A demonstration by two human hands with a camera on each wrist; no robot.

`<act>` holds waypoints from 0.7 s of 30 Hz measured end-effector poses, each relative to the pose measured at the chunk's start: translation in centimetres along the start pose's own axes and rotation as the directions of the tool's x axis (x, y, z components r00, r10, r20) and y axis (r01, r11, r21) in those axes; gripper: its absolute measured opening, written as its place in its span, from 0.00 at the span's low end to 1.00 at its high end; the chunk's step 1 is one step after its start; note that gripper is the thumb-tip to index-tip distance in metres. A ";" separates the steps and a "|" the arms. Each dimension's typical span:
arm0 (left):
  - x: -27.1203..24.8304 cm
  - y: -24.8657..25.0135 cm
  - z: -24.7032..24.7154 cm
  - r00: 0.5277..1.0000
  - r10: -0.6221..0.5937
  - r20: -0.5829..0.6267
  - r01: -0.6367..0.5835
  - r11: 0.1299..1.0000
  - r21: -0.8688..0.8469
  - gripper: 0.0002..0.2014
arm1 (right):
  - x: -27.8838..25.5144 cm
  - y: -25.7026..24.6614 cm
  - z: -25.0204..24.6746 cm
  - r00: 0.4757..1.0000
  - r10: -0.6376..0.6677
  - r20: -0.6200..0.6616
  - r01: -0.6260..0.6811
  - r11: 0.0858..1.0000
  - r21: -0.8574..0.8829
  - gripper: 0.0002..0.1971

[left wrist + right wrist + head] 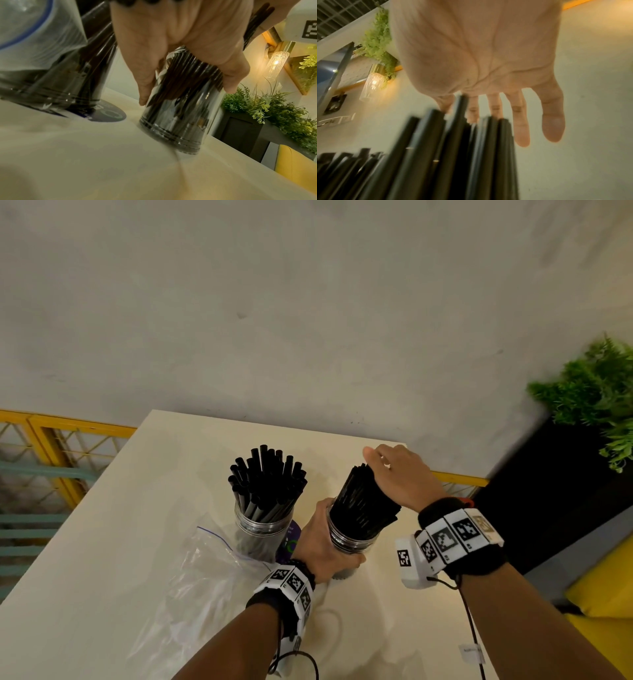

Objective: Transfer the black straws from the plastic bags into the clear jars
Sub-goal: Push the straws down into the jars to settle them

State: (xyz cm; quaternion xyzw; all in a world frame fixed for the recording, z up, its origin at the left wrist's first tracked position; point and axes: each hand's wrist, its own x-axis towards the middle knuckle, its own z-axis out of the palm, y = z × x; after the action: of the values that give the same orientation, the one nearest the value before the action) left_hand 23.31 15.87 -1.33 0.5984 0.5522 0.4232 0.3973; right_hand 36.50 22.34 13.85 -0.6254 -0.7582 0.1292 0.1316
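Two clear jars stand on the cream table (102, 542). The left jar (262, 530) is full of upright black straws (267, 477). My left hand (322, 542) grips the right jar (351, 537), which tilts a little; the left wrist view shows its fingers (147, 81) curled round the jar wall (180, 121). A bundle of black straws (363, 501) leans in this jar. My right hand (397, 474) lies flat over the straw tops, fingers (520, 121) straight and spread above the straws (453, 155). An empty plastic bag (202, 570) lies at the left jar's foot.
A dark round coaster (109, 115) sits under the left jar. A yellow railing (51, 440) runs behind the table. A black planter (548, 494) with green plants (596, 395) stands to the right, and a yellow seat (606, 583) lies below it.
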 end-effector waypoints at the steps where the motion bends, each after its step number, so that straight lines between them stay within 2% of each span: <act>1: -0.1 -0.1 0.0 1.000 -0.003 -0.004 0.003 1.000 0.000 0.52 | 0.0 0.2 -0.3 1.000 -0.008 -0.015 0.008 1.000 0.004 0.23; 6: -0.1 -0.3 -0.2 1.000 -0.012 -0.004 0.012 1.000 0.015 0.52 | -1.1 -0.3 0.0 0.997 -0.078 -0.008 0.078 0.997 0.002 0.22; 9: 0.1 0.2 -0.4 1.000 -0.014 0.003 0.014 1.000 0.023 0.52 | -2.4 -0.8 1.1 0.973 -0.226 0.042 0.229 0.968 -0.106 0.26; 11: 0.3 0.2 -0.4 1.000 -0.009 0.010 0.009 1.000 0.020 0.53 | -2.3 -0.4 2.3 0.955 -0.293 0.044 0.296 0.940 -0.169 0.22; 13: 0.2 0.1 -0.3 1.000 -0.005 0.016 0.004 1.000 0.031 0.54 | -2.1 0.4 3.0 0.947 -0.317 -0.059 0.308 0.943 -0.127 0.14; 15: 0.0 0.0 -0.3 1.000 -0.003 0.024 0.003 0.999 0.032 0.54 | -1.9 1.0 3.6 0.935 -0.335 -0.121 0.324 0.941 -0.100 0.11; 18: -0.2 0.1 -0.3 1.000 -0.012 0.029 0.012 1.000 0.011 0.55 | -1.7 1.0 3.9 0.943 -0.307 -0.125 0.300 0.951 -0.077 0.11; 21: -0.4 0.2 -0.4 0.999 -0.029 0.038 0.030 1.000 -0.001 0.57 | -1.8 0.7 3.5 0.963 -0.266 -0.044 0.264 0.964 -0.037 0.15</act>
State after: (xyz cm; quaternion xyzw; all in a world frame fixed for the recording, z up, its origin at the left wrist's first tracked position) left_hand 23.04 15.45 -1.03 0.5979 0.5531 0.4062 0.4142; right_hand 36.24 20.56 10.31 -0.5232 -0.8336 0.0834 0.1565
